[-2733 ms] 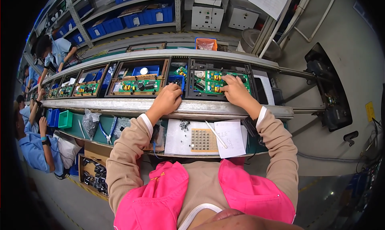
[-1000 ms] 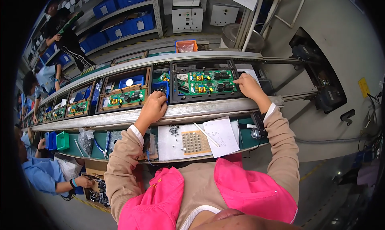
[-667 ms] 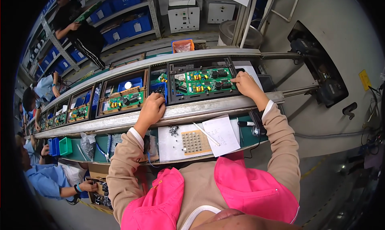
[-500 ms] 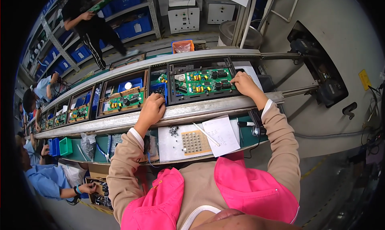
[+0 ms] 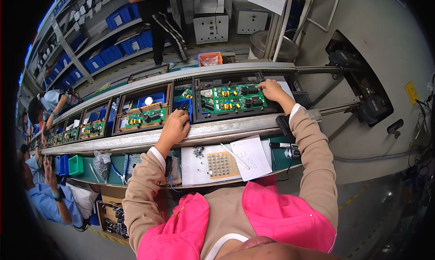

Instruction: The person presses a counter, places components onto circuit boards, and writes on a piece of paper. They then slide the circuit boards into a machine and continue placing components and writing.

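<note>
Two green circuit boards [image 5: 238,98], crowded with yellow and black components, lie one above the other in a black frame [image 5: 199,114] on the conveyor. At their upper right corner is my right hand [image 5: 274,90], fingers bent and pressed together at the board edge; whatever they pinch is too small to make out. My left hand [image 5: 175,127] rests by the conveyor's near rail [image 5: 217,132], its fingers curled in beside a blue bin [image 5: 190,107] of small dark parts. Its fingertips are partly hidden, and I cannot make out anything held.
More framed boards [image 5: 144,118] line the conveyor to the left. On the green bench are a component-filled tan board [image 5: 222,164], written paper [image 5: 250,156], a white pen [image 5: 234,156] and a green bin [image 5: 75,165]. Co-workers sit at left; a person [image 5: 158,26] stands beyond the conveyor.
My right hand has shifted from the boards' right side to their upper right corner. My left hand stays by the rail. The person beyond the conveyor has moved right.
</note>
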### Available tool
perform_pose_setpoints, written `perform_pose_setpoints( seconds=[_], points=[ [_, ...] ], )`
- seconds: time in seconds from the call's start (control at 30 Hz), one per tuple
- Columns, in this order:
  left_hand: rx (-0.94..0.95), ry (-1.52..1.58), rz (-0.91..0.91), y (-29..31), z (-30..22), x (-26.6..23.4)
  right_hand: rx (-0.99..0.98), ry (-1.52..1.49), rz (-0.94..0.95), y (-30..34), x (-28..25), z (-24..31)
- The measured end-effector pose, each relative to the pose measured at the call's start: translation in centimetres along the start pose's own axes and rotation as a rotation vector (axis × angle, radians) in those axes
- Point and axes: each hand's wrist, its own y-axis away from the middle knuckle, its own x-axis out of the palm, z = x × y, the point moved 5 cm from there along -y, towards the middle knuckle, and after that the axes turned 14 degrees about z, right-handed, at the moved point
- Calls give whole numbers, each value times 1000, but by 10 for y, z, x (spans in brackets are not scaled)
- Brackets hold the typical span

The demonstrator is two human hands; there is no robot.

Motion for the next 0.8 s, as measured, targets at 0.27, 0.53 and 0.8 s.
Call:
perform_pose_setpoints(
  seconds=[0.27,0.53,0.8],
  points=[
    [6,-3,12,-2,0,-1,-24,-329,23,12,-24,-3],
    [110,-16,107,-6,-5,0,232,-71,79,42,-8,-4],
    [190,115,282,-34,-26,27,450,10,102,62,-28,-32]
  ],
)
